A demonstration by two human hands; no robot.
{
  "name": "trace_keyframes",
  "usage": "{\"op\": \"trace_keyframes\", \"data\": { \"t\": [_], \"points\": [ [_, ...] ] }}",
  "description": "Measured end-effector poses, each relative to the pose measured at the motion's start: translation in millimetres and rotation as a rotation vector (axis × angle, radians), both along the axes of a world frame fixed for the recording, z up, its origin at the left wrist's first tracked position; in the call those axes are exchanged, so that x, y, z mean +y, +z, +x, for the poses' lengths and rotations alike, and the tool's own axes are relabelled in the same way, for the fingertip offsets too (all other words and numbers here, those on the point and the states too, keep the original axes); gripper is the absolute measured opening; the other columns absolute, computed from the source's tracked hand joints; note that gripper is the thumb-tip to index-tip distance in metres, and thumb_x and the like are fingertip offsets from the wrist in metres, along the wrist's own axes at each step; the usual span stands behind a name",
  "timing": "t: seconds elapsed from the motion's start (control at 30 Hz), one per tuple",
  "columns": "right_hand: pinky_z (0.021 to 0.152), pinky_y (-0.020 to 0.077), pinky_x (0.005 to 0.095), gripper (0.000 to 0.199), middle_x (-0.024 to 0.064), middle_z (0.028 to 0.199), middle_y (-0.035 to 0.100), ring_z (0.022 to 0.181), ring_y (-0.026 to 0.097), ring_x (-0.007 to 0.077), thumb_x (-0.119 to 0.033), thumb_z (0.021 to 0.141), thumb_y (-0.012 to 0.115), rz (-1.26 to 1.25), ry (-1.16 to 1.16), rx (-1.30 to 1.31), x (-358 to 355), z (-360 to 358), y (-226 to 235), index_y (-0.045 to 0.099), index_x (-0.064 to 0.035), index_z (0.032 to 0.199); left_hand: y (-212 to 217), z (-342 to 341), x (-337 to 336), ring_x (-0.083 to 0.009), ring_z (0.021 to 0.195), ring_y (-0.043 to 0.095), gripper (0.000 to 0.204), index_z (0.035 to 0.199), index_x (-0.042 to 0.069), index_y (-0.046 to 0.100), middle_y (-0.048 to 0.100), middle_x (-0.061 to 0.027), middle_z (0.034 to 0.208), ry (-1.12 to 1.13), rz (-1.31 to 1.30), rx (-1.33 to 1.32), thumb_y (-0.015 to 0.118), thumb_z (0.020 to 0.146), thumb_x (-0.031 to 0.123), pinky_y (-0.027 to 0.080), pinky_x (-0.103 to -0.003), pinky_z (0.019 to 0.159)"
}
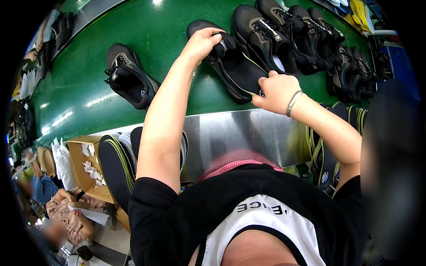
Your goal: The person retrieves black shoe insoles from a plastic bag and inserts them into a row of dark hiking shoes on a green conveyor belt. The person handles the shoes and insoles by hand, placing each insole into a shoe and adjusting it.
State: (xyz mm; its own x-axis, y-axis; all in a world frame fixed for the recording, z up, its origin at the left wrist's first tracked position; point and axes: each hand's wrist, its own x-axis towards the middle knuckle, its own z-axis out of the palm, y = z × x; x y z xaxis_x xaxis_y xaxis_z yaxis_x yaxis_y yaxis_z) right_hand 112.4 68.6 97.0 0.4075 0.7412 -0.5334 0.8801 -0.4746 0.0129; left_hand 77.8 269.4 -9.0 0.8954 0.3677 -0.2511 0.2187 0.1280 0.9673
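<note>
A dark brown and black lace-up shoe (200, 26) lies on the green surface, toe pointing away from me. My left hand (202, 44) is closed on the shoe's tongue, pulling the opening wide. A black insole (242, 71) with a yellow-green edge lies partly inside the shoe; its front end is hidden in there. My right hand (277, 93), with a silver bracelet on the wrist, pinches the insole's heel end by the shoe's heel. Another shoe of the same kind (128, 75) sits apart to the left.
Several more shoes (262, 33) stand close together at the right. Stacked insoles (117, 162) stand below the green conveyor (80, 88) on the left, and more insoles (317, 155) on the right. A cardboard box (88, 173) holds crumpled paper. A person (71, 217) sits at lower left.
</note>
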Motion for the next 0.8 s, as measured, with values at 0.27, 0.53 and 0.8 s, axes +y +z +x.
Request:
{"op": "trace_keyframes", "data": {
  "t": [0.27,0.53,0.8],
  "points": [
    [0.072,0.0471,0.0342,0.023,0.0182,0.091,0.058,0.085,0.058,0.0282,-0.014,0.072,0.049,0.007,0.096,0.0,50.5,-0.3,-30.0,0.063,-0.0038,0.088,0.4,-3.3,-1.3,-0.0109,0.081,0.053,0.021,0.098,0.002,0.057,0.058,-0.0035,0.089,0.041,0.014,0.018,0.048,0.08,0.006,0.042,-0.024,0.075],
    [0.078,0.0444,0.0309,0.023,0.0109,0.096,0.06,0.095,0.054,0.0234,-0.011,0.073,0.051,-0.072,0.151,-0.041,66.6,0.3,-82.6,0.063,-0.005,0.092,0.1,-2.6,-7.0,-0.0124,0.083,0.052,0.021,0.098,0.001,0.056,0.058,-0.006,0.091,0.01,0.105,-0.018,0.047,0.08,0.006,0.041,-0.024,0.076],
    [0.073,0.0454,0.0371,0.035,0.0103,0.1,0.058,0.083,0.058,0.0244,-0.024,0.07,0.058,-0.57,0.059,0.429,100.8,27.4,-58.9,0.059,-0.0015,0.097,-3.6,-7.9,-2.4,-0.0128,0.082,0.053,0.022,0.097,0.002,0.057,0.059,-0.0073,0.089,0.037,0.078,-0.049,0.049,0.078,0.01,0.041,-0.025,0.074]
  ]
}}
